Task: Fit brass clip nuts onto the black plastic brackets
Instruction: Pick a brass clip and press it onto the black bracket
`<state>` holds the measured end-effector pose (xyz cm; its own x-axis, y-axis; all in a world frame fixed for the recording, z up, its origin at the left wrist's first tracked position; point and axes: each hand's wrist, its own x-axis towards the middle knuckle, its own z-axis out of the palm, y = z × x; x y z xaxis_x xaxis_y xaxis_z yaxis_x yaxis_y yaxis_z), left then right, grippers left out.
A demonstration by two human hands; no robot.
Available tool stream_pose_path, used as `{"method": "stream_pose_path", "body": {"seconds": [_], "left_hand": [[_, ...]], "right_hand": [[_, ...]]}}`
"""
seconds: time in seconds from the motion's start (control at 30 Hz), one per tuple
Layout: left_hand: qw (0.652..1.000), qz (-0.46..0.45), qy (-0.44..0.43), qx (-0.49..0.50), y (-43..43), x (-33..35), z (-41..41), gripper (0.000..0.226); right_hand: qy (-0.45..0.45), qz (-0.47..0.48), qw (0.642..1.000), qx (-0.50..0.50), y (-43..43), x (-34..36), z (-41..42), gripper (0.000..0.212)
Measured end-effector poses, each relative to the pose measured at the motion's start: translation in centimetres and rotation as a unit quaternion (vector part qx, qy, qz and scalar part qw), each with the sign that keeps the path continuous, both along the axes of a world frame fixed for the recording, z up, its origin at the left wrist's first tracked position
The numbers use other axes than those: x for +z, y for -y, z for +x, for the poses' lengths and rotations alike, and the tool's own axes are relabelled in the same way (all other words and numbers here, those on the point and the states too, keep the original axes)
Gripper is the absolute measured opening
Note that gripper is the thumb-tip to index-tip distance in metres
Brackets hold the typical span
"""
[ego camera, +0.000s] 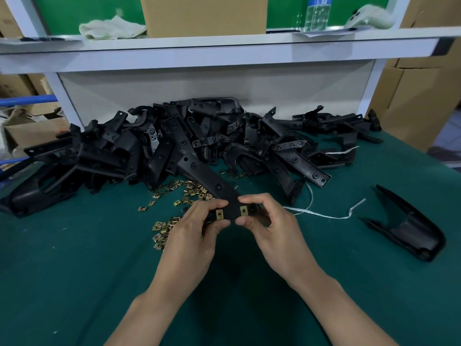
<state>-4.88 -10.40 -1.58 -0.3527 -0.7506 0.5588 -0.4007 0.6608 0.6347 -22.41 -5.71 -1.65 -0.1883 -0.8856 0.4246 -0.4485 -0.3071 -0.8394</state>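
A long black plastic bracket (202, 174) slants from the pile down to both my hands above the green mat. My left hand (199, 228) pinches its near end at the left, where one brass clip nut (219, 215) sits on the edge. My right hand (270, 221) pinches the same end at the right, beside a second brass clip nut (243, 210). Thumbs lie under the bracket end and forefingers over it. Loose brass clip nuts (185, 192) are scattered on the mat left of my hands, with another small heap (162, 229) by my left wrist.
A big pile of black brackets (174, 138) fills the back of the green mat (74, 270) under a white shelf (224, 56). One curved black part (409, 228) lies alone at the right. A white plastic strap (321, 214) trails between it and my hands. Cardboard boxes stand at both sides.
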Motion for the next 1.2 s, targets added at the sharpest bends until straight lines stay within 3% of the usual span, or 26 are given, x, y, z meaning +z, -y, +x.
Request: {"method": "stream_pose_path", "body": {"seconds": [0.07,0.23,0.5,0.57,0.67,0.87,1.03,1.2], "left_hand": [[1.0,-0.003,0.006,0.01,-0.3,0.2,0.0,0.027],[0.998,-0.047,-0.027,0.034,-1.0,0.9,0.1,0.03],[0.972,-0.207,-0.107,0.007,-2.2,3.1,-0.2,0.018],[0.974,-0.189,-0.122,-0.003,-2.6,3.5,-0.2,0.009],[0.985,-0.103,-0.137,0.015,-3.0,4.0,-0.2,0.013],[0.98,0.095,-0.171,-0.044,-2.2,3.2,-0.9,0.014],[0.975,0.125,-0.179,-0.049,-2.1,3.2,-1.5,0.012],[0.972,0.137,-0.182,-0.053,-2.1,3.2,-1.6,0.025]], "right_hand": [[0.011,0.002,1.0,0.003,-0.2,0.4,0.1,0.028],[-0.004,-0.054,0.999,0.005,-0.8,1.6,0.6,0.039],[-0.079,-0.258,0.962,-0.039,-2.1,3.8,1.5,0.018],[-0.05,-0.237,0.97,-0.038,-2.4,4.7,1.6,0.016],[0.064,-0.147,0.987,0.031,-2.5,5.4,1.7,0.008],[0.221,-0.027,0.971,0.086,-1.5,3.7,1.8,0.007],[0.243,-0.01,0.968,0.058,-1.3,3.1,2.4,0.009],[0.255,-0.002,0.965,0.056,-1.3,2.9,2.4,0.01]]}}
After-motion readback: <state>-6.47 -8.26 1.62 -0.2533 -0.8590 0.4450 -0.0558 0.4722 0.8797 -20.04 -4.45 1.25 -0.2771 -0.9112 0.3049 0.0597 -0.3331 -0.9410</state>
